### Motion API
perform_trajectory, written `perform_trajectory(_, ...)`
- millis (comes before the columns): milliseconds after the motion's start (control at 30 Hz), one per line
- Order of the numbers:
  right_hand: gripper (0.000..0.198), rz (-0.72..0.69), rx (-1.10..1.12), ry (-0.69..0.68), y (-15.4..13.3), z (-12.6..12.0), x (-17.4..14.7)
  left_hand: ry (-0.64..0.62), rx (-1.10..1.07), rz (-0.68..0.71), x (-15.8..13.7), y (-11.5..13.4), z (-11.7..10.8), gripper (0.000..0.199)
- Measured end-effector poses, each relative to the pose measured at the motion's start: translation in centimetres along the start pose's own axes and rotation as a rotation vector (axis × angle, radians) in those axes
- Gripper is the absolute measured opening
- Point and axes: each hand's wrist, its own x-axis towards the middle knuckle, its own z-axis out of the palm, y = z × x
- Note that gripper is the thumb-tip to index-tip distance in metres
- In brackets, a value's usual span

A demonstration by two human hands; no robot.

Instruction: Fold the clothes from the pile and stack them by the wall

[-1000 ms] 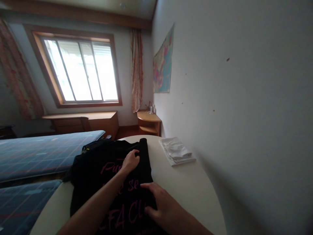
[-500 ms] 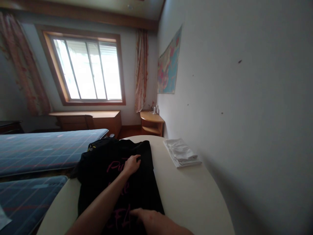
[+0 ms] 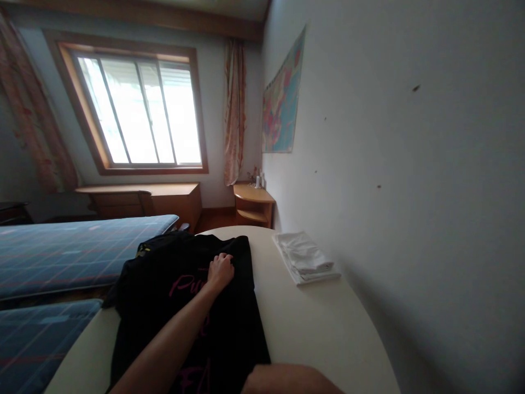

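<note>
A black T-shirt (image 3: 156, 295) with pink lettering lies spread on the pale round table (image 3: 303, 328). My left hand (image 3: 221, 271) rests on its upper part, right of the lettering, with the fingers bent down and closed on the cloth. At the bottom edge of the view, my right hand (image 3: 291, 378) is over the shirt's lower right side. Only its back shows, and its fingers are hidden. The far left part of the shirt is bunched up, and a small yellow patch (image 3: 143, 249) shows there.
Folded white cloth (image 3: 305, 254) lies at the table's right edge by the wall (image 3: 430, 164). Blue plaid mattresses (image 3: 82, 251) stand to the left. A wooden desk (image 3: 172, 190) and a corner shelf (image 3: 253, 192) are beyond, under the window.
My left hand has curled its fingers in and stayed near the same spot. My right hand has moved down and right, toward the bottom edge. The shirt's left side has spread farther left.
</note>
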Motion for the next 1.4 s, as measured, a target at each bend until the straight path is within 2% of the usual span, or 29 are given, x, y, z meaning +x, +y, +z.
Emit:
perform_trajectory(67, 0.019, 0.071, -0.072, 0.118, 0.3, -1.5, 0.4, 0.011, 0.007, 0.008, 0.7, 0.1, 0.0, 0.041)
perform_trajectory(200, 0.023, 0.392, -0.288, 0.523, 1.6, -3.5, 2.1, 0.028, 0.008, 0.02, 2.9, 0.4, 0.1, 0.045)
perform_trajectory(267, 0.021, 0.431, -0.287, 0.588, 2.5, -3.6, 3.0, 0.027, 0.0, 0.021, 4.2, 0.5, 0.3, 0.047)
perform_trajectory(433, 0.016, 0.335, -0.236, 0.657, 4.3, -2.4, 4.2, -0.014, -0.054, 0.038, 7.8, 0.5, 1.1, 0.051)
perform_trajectory(600, 0.015, 0.338, -0.257, 0.706, 4.7, -2.0, 5.0, -0.041, -0.111, 0.012, 10.7, 0.5, 2.5, 0.045)
perform_trajectory(733, 0.015, 0.38, -0.285, 0.731, 4.9, -2.2, 5.5, 0.005, -0.151, -0.014, 11.9, 0.5, 3.1, 0.038)
perform_trajectory(867, 0.014, 0.401, -0.308, 0.726, 4.9, -2.4, 5.7, 0.086, -0.173, -0.076, 12.6, -0.5, 2.4, 0.032)
perform_trajectory(967, 0.014, 0.44, -0.335, 0.697, 4.8, -2.6, 5.6, 0.127, -0.16, -0.143, 12.6, -1.6, 1.9, 0.028)
perform_trajectory(1067, 0.017, 0.477, -0.348, 0.671, 4.9, -3.1, 5.5, 0.103, -0.14, -0.154, 12.3, -2.4, 1.7, 0.032)
perform_trajectory(1233, 0.018, 0.498, -0.326, 0.67, 5.1, -3.7, 5.2, 0.131, -0.082, -0.136, 10.7, -1.7, 1.3, 0.046)
perform_trajectory(1333, 0.018, 0.414, -0.308, 0.702, 4.7, -3.8, 4.9, 0.17, -0.024, -0.089, 8.9, -0.8, 0.3, 0.046)
perform_trajectory(1400, 0.027, 0.258, -0.295, 0.715, 4.5, -3.6, 4.6, 0.186, 0.021, -0.031, 7.3, -0.3, -0.3, 0.043)
